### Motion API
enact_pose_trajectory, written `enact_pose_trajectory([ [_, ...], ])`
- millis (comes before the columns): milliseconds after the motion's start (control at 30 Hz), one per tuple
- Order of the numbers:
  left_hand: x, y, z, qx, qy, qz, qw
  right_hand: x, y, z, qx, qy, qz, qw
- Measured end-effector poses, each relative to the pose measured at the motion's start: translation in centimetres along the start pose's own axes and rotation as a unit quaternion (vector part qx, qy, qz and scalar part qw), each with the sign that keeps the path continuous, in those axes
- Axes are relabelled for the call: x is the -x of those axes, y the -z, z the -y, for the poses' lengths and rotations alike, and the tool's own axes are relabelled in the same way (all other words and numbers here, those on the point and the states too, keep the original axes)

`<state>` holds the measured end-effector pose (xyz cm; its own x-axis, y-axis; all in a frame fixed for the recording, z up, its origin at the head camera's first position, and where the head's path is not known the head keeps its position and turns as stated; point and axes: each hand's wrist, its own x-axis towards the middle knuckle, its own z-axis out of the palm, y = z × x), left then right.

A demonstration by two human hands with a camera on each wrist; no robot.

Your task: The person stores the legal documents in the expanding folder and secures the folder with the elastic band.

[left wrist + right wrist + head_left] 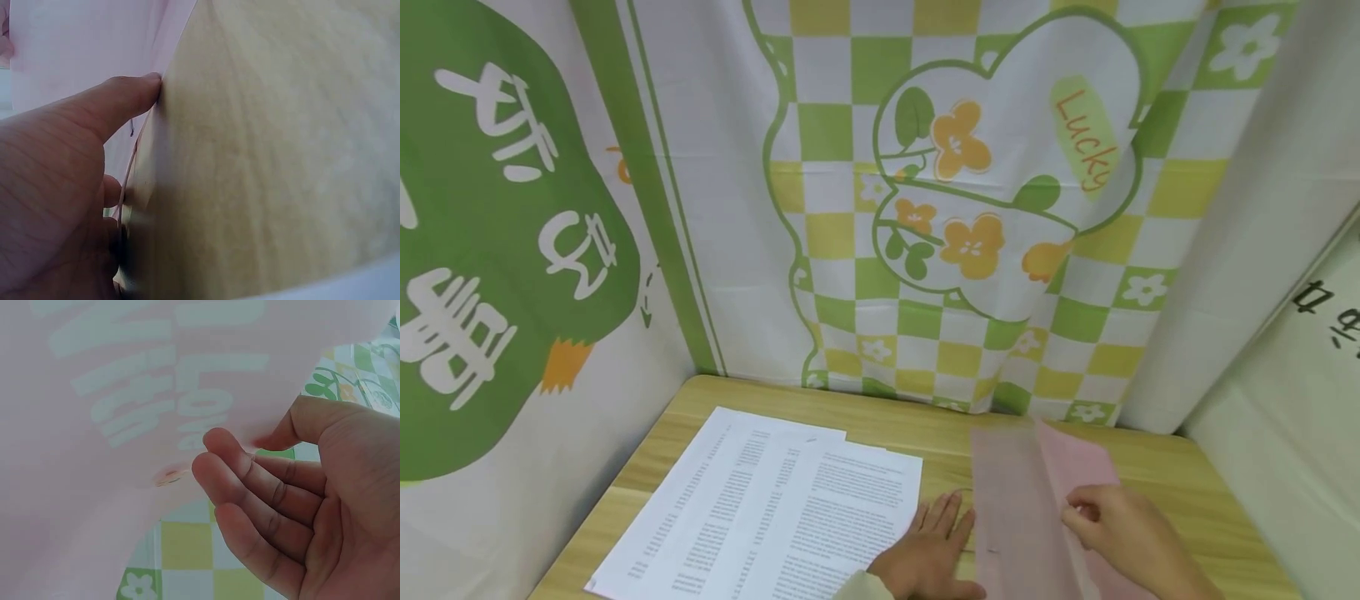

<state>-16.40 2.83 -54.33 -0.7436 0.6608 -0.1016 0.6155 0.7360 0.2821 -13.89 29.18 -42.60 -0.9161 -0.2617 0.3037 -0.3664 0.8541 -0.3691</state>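
Wood-grain worktop is being touched at lower centre by the left hand, fingers outstretched; just rightward, a pink sheet is being pinched by the right hand's fingers.

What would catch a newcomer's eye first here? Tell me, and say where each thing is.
Probably the green, yellow and white checked cloth hanging behind the table, with "Lucky" written near its upper right. Next, the pink sheet on the table's right side, its lettering including "Love", its edge pinched by the right hand while the left hand lies at its left. Then the overlapping printed pages on the table's left.
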Motion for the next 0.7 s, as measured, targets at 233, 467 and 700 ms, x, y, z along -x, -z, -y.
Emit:
enact_pose_trajectory([
  [233, 0.1, 0.0, -0.1, 0.0, 0.003, -0.005, 1.0, 0.1, 0.7, -0.7, -0.021, 0.031, -0.024, 0.999],
  [467, 0.3, 0.0, -0.1, -0.045, 0.003, -0.026, 0.9987, 0.4, 1.2, -1.5, -0.043, 0.005, -0.01, 0.999],
  [700, -0.1, 0.3, -0.4, -0.062, -0.017, -0.045, 0.9969, 0.7, 1.3, -2.1, -0.067, -0.008, -0.009, 0.998],
])
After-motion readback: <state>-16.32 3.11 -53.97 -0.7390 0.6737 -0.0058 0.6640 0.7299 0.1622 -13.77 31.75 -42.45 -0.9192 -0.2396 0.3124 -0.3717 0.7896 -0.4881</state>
